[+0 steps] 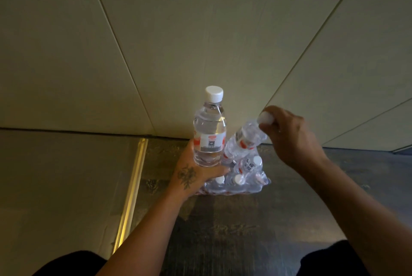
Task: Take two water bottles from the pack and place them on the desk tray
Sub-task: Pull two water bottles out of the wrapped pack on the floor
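Pale wall panels (pixel 200 30) fill the upper frame; a dark wooden floor (pixel 245 220) lies below. At lower centre, a shrink-wrapped pack (pixel 240 183) of water bottles sits on the floor. One upright bottle (pixel 209 128) is gripped around its base by the left hand (pixel 196 175). A second, tilted bottle (pixel 243 141) is pinched at its cap by the right hand (pixel 289 135), half out of the wrap. Extraction appears under way; next, pulling it free seems needed. No desk tray is visible.

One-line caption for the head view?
Left hand holds an upright clear plastic bottle; right hand pulls another from the shrink-wrapped pack.
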`<state>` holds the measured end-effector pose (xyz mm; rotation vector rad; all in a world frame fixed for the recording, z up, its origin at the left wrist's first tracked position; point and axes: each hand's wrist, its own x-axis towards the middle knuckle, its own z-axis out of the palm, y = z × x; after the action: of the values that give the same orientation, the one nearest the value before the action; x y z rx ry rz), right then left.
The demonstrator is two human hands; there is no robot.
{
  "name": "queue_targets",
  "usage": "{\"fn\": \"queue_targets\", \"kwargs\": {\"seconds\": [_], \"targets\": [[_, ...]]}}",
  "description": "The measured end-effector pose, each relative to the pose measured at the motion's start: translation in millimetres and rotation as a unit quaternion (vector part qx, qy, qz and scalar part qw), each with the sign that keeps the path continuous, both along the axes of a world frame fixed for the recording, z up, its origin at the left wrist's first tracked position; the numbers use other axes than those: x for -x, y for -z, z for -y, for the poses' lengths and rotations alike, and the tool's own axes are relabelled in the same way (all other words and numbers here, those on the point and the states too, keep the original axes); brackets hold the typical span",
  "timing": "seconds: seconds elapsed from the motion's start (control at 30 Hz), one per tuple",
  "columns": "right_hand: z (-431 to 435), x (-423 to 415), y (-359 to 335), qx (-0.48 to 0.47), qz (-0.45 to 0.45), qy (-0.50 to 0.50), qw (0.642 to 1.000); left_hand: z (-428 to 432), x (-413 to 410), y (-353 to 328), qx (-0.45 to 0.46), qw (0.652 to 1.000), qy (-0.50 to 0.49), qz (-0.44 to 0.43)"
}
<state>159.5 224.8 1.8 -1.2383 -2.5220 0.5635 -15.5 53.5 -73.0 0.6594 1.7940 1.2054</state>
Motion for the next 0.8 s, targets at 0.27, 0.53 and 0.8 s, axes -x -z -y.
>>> {"fn": "queue_targets", "kwargs": {"seconds": [0.27, 0.53, 0.8], "targets": [[-6.3, 18.6, -12.3, -0.025, 0.012, -0.006, 1.0, -4.8, -1.4, 3.1, 0.024, 0.998, -0.009, 0.059], [-18.3, 14.9, 17.1, 0.023, -0.091, -0.003, 0.996, -28.3, -13.2, 3.7, 0.037, 0.998, 0.044, 0.007], [-17.4, 15.5, 52.0, 0.212, -0.163, 0.013, 0.963, -38.9, -23.3, 6.6, -0.021, 0.998, 0.06, 0.027]]}}
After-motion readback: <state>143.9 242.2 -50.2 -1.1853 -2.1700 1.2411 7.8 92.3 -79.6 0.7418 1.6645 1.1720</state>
